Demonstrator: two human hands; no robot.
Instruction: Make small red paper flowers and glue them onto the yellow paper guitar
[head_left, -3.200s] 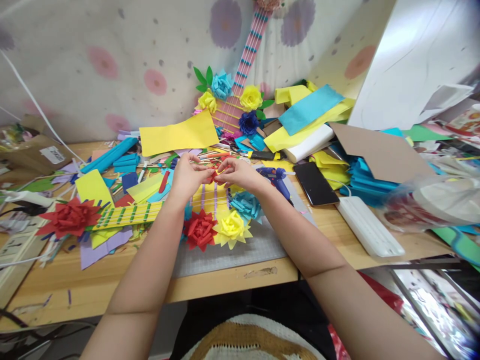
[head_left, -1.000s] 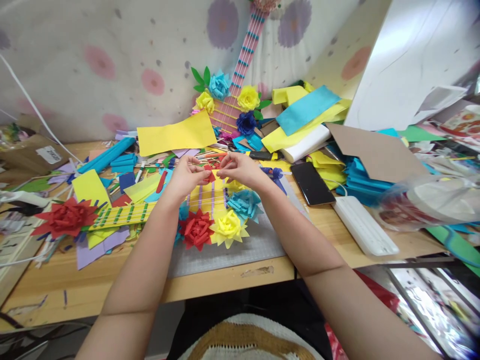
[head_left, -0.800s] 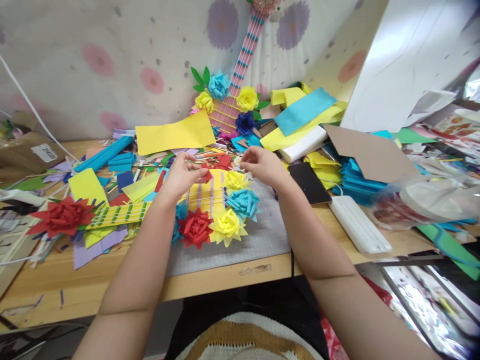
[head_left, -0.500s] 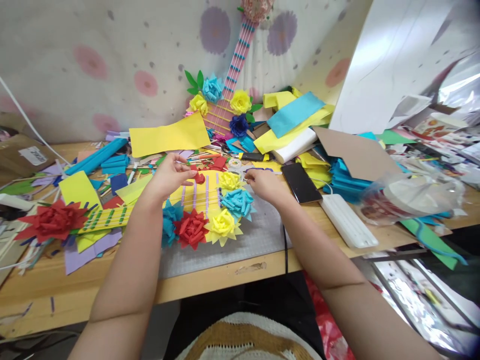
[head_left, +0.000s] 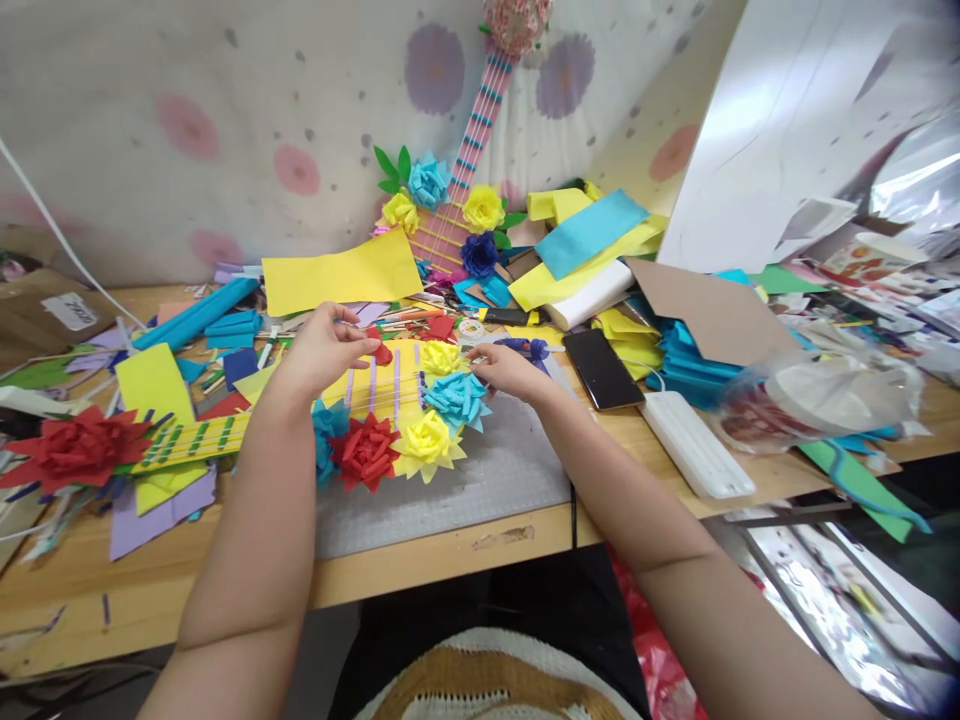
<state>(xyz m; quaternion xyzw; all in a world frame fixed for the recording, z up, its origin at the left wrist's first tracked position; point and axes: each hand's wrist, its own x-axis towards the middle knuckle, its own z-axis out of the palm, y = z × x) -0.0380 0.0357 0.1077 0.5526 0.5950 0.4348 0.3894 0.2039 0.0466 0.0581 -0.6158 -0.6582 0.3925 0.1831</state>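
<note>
A yellow paper guitar (head_left: 382, 385) with purple strips and strings lies on a grey cutting mat (head_left: 480, 480). Along its near edge sit blue, red (head_left: 365, 452) and yellow (head_left: 427, 443) paper flowers. My left hand (head_left: 322, 350) is at its upper left edge, fingers curled with thumb and fingertips at a small red paper flower piece (head_left: 381, 350). On the other side, my right hand (head_left: 506, 370) has its fingers closed at the guitar's edge, beside the upper yellow flower (head_left: 441, 357). My left forearm hides part of the neck; its green-striped end (head_left: 195, 440) carries a big red flower (head_left: 75, 448).
A blue glue gun (head_left: 529, 350) lies behind my right hand, with a black phone (head_left: 602, 368) and a white power strip (head_left: 697, 443) to its right. Paper sheets and scraps crowd the back. A pink paper guitar (head_left: 476, 130) leans on the wall.
The yellow guitar has shifted left, with both my hands moving left along with it. The glue gun that my right hand mostly covered now shows.
</note>
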